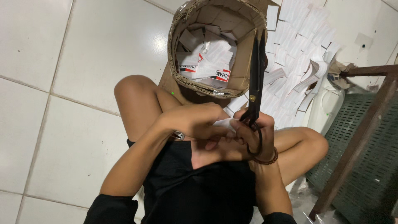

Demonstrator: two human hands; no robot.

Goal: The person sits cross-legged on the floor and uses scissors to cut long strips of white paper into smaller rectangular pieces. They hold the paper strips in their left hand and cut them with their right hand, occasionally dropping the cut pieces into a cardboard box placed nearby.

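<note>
White floor tiles (83, 54) fill the nine o'clock side; at three o'clock stands a rusty metal frame (356, 137) over green mesh. At twelve o'clock sits a round cardboard bin (182, 45) holding cut paper pieces, with a spread of white paper strips (298, 37) toward one o'clock. At centre, the right hand (259, 135) grips black scissors (256, 70), blades together pointing to twelve. Just beside it, the left hand (190, 120) closes on a white paper piece (226, 123).

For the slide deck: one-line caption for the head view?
Seated person's right hand holds black scissors, left hand grips white paper, above a cardboard box of paper scraps.
</note>
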